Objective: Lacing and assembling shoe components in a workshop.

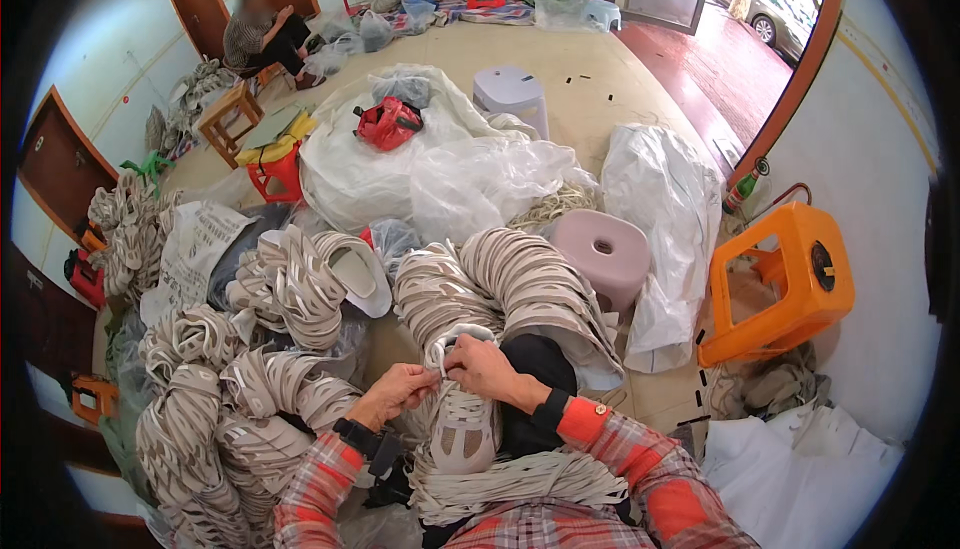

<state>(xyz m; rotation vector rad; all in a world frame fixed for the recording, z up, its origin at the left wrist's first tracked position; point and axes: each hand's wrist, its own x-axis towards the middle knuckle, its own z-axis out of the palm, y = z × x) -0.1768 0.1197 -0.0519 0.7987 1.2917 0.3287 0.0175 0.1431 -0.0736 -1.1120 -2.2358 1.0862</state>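
Observation:
A beige and white shoe upper [465, 434] lies in front of me, its toe toward my body and its collar away. My right hand [485, 367] is closed in a pinch at the upper's collar and tongue. Close beside it, my left hand [402, 389] pinches at the upper's left edge; what is between its fingertips is too small to make out. Across my lap rests a bundle of flat cream laces [520, 489]. Just beyond my hands, long curved stacks of nested shoe uppers [535, 284] lie on the floor.
More stacked uppers [190, 419] crowd my left. A mauve stool [602, 249] and white sacks [660, 239] stand ahead right; an orange stool [780, 284] lies tipped at the right wall. Far left, another person [260, 34] sits low. A red bag [388, 124] tops white sheeting.

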